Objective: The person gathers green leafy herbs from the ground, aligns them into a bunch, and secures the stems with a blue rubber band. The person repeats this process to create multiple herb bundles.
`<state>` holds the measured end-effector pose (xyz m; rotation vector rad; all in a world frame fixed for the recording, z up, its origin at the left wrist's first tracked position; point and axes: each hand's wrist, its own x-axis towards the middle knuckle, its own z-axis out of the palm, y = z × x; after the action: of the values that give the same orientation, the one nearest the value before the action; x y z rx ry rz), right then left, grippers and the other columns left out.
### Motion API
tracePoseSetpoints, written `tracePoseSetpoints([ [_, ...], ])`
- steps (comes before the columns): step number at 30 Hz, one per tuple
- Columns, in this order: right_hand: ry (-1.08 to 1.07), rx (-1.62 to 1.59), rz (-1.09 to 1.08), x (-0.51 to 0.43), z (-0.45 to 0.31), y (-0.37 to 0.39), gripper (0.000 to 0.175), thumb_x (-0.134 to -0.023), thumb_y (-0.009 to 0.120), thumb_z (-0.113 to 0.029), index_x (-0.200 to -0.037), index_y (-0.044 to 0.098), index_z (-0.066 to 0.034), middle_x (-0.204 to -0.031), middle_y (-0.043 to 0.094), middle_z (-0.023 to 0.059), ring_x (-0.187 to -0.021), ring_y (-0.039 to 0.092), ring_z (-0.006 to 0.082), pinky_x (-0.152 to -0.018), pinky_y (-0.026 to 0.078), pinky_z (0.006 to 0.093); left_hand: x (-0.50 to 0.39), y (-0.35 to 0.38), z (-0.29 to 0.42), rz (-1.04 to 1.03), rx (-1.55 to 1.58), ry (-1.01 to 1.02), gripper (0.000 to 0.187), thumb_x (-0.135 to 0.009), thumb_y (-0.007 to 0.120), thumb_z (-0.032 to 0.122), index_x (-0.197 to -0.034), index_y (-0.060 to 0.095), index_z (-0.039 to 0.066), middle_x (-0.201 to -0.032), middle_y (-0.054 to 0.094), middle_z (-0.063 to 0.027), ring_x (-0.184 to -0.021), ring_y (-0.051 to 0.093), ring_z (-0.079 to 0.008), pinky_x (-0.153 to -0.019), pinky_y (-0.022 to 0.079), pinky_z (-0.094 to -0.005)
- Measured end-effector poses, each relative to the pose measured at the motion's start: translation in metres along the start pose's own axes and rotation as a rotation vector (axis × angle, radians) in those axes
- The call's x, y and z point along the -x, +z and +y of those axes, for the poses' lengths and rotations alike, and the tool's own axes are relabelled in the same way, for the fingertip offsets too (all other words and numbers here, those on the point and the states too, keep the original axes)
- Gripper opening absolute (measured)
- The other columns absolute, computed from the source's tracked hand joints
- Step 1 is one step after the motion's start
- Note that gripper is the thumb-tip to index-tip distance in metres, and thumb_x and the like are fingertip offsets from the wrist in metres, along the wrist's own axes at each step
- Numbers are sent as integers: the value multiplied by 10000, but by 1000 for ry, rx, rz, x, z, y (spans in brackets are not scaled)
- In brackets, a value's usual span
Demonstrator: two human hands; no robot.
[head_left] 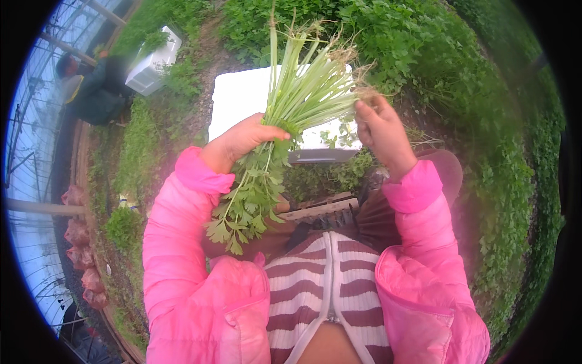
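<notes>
My left hand (pixel 248 139) is closed around a bunch of celery (pixel 304 91) where the pale stems meet the leaves. The leaves hang down toward my lap, and the stems fan up and to the right, ending in thin brown roots. At the right edge of the fan, the fingers of my right hand (pixel 379 127) pinch the root ends of some stems. Below the bunch lies a white foam box (pixel 241 93) with a flat top surface, on which a few loose leaves (pixel 341 134) rest near its front right corner.
Leafy green plants (pixel 400 41) grow beyond and right of the box. At the upper left a person (pixel 95 91) crouches by another white foam box (pixel 157 66) holding greens. A tied bunch (pixel 123 225) lies on the left ground; reddish mesh bags (pixel 79 232) line the greenhouse wall.
</notes>
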<state>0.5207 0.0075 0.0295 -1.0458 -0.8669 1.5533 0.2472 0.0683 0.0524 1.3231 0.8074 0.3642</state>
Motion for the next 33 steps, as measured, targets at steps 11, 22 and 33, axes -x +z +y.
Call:
tracePoseSetpoints([
  [11,-673,656,260,-7,13,-53,503,-871,649,-229,-1276,469,11,-1185,547,185,-985,589,210,-817,504,329,5,-16,-19,102,-23,-102,377,-795,639,154,-1137,596,3,-1007,633,-48,-923,559,-136,-837,413,-270],
  [22,-440,419,546,-17,-25,-40,167,-872,620,-122,-1003,619,-18,-904,624,38,-721,554,129,-625,449,251,11,-18,-8,71,-56,-65,432,-794,647,116,-1198,571,-14,-1107,618,-72,-1016,541,-162,-918,391,-281],
  [33,-318,368,317,-12,-33,0,126,-855,619,-39,-979,643,-33,-853,644,17,-731,562,75,-587,462,197,18,-18,0,5,-77,-73,484,-759,666,118,-1214,564,-12,-1113,616,-67,-1018,543,-166,-918,398,-284],
])
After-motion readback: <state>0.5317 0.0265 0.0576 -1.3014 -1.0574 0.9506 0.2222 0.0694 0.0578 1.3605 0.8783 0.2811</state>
